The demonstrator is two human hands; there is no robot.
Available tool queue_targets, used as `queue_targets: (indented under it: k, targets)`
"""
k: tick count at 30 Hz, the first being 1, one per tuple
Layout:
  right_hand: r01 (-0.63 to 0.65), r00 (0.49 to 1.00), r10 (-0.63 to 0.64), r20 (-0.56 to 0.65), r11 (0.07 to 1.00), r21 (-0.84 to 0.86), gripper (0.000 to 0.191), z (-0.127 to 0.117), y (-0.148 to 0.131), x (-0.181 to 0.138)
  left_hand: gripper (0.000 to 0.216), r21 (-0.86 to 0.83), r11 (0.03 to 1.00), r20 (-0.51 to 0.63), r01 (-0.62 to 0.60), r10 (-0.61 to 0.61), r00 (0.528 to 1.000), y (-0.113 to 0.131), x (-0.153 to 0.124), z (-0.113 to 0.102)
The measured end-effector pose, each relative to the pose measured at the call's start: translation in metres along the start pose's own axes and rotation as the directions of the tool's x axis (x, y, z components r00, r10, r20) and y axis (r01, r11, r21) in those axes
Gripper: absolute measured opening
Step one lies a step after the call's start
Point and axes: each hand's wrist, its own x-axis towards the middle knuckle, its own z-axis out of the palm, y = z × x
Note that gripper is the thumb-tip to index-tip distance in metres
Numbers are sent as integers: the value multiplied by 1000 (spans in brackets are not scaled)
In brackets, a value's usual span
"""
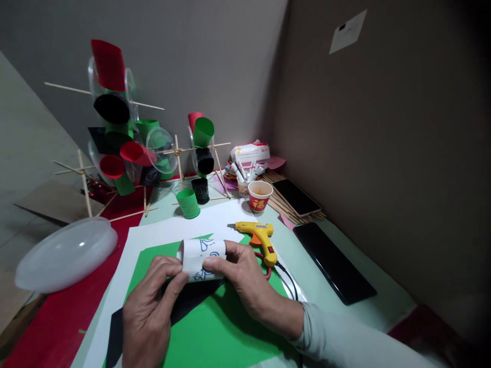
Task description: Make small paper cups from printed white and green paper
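Both hands hold a rolled piece of white paper (194, 260) with blue drawn patterns. My left hand (153, 301) pinches its left end between thumb and fingers. On the right side, my right hand (245, 278) grips it, thumb in front on the drawing and fingers behind or inside. Under the hands lie a green sheet (226, 332), a black piece of paper (192, 301) and a larger white sheet (126, 260). A yellow hot glue gun (261, 237) with an orange trigger rests just beyond my right hand, nozzle pointing left.
Stick frames with coloured paper cups and clear discs (111, 117) stand back left. Green (187, 204) and black (200, 190) paper cups sit nearer. A red cup of liquid (260, 199), markers (249, 171), wooden sticks (282, 204), two dark phones (295, 197) and a balloon (65, 255) surround the work.
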Motion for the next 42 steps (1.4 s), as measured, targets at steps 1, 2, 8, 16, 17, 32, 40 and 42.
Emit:
queue_targets:
  k: [1, 2, 8, 16, 17, 32, 40, 42]
  targets:
    - [8, 1000, -8, -10, 1000, -5, 21, 1, 0, -1, 19, -1, 1000, -8, 2, -2, 1000, -1, -1, 1]
    - [15, 1000, -16, -20, 1000, -9, 20, 2, 1, -1, 18, -2, 1000, -18, 9, -9, 1000, -1, -1, 1]
    - [51, 996, -53, -66, 998, -32, 21, 3, 6, 0, 14, 46, 987, -30, 156, -155, 987, -4, 3, 2]
    - [74, 997, -75, -27, 997, -38, 17, 12, 8, -7, 26, 68, 957, -147, 284, -272, 951, 1, 3, 6]
    - [75, 997, -76, -22, 997, -35, 16, 13, 8, -8, 26, 76, 955, -173, 287, -271, 947, 0, 2, 6]
    - [43, 999, -43, -2, 996, -78, 34, 12, 11, -7, 30, -3, 951, -83, 309, -308, 948, -22, 5, -1]
    - [123, 992, -125, 18, 922, -368, 30, 0, 4, 3, 34, -7, 967, -75, 255, -254, 964, -14, 11, 1]
    - [174, 982, -185, 29, 844, -507, 28, -7, -1, 6, 32, 14, 970, -56, 244, -243, 969, -14, 12, 0]
